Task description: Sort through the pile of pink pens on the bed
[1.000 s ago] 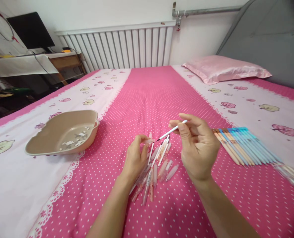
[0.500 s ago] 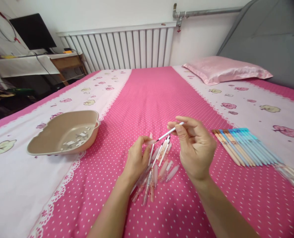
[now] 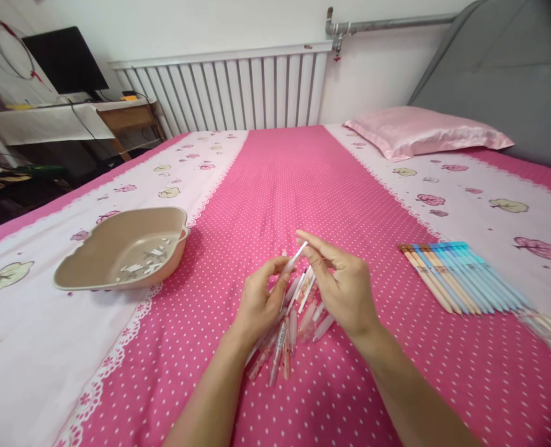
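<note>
Viewing from the head camera, I count two hands over a pink dotted bedspread [image 3: 275, 186]. My right hand [image 3: 345, 292] pinches one thin white refill [image 3: 296, 256] between thumb and fingertips; its long axis runs diagonally, upper end pointing up and to the right, lower end down and to the left toward my left hand [image 3: 259, 301]. My left hand is closed around a small clear pen barrel [image 3: 285, 268], thumb and forefinger meeting at the refill's lower end; whether the refill has entered the barrel I cannot tell.

Beneath and between both hands lies one loose pile of clear pen parts [image 3: 287, 338], roughly a dozen pieces, too overlapped to count exactly, most lying lengthwise away from me.

To the right, well apart from the hands, lies one row of assembled pens [image 3: 456, 276], orange ones on its left and blue on its right, side by side and parallel, slanting from upper left to lower right; the number is uncertain.

To the left sits one beige dish [image 3: 112, 239] holding small white scraps [image 3: 145, 261]. One pink pillow [image 3: 424, 133] lies at the far right.
</note>
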Demonstrator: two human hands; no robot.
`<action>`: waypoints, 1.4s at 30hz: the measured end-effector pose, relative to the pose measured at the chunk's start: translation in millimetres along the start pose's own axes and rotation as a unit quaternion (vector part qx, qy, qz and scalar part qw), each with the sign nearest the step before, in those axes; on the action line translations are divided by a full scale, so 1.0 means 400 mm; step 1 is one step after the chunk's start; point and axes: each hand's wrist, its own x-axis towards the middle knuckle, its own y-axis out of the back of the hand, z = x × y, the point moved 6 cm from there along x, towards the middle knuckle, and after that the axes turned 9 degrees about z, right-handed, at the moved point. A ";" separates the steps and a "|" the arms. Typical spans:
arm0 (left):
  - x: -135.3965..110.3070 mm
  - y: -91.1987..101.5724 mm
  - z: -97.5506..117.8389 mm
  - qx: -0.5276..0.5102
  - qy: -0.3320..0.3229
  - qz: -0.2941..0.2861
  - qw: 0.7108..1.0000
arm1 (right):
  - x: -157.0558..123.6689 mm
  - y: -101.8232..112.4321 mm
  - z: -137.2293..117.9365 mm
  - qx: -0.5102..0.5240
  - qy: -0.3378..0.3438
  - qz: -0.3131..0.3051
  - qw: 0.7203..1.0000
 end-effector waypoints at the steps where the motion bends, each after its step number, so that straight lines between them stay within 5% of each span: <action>1: 0.000 -0.002 0.001 -0.006 0.005 -0.007 1.000 | -0.001 -0.007 -0.001 -0.007 0.002 -0.020 1.000; 7: -0.002 0.001 -0.001 -0.068 0.049 -0.010 0.996 | -0.004 -0.020 -0.006 0.017 -0.005 -0.056 0.998; 10: 0.003 0.016 -0.017 -0.125 0.095 0.032 0.987 | 0.004 0.001 0.016 0.015 -0.047 -0.017 0.999; 13: 0.007 0.037 -0.043 -0.149 0.143 0.099 0.973 | 0.013 0.024 0.058 -0.092 -0.098 -0.001 0.991; 18: 0.002 0.065 -0.085 -0.122 0.224 0.176 0.951 | -0.006 0.010 0.128 -0.376 -0.151 -0.169 0.898; 21: 0.000 0.074 -0.092 -0.112 0.247 0.191 0.943 | -0.028 -0.006 0.147 -0.443 -0.167 -0.251 0.844; 23: -0.001 0.076 -0.093 -0.111 0.256 0.194 0.940 | -0.037 -0.016 0.150 -0.450 -0.166 -0.278 0.832; 32: -0.002 0.075 -0.096 -0.118 0.265 0.194 0.937 | -0.055 -0.067 0.153 -0.236 -0.161 -0.320 0.903; 42: -0.002 0.076 -0.095 -0.126 0.272 0.196 0.934 | -0.041 -0.021 0.177 -0.335 -0.198 -0.285 0.876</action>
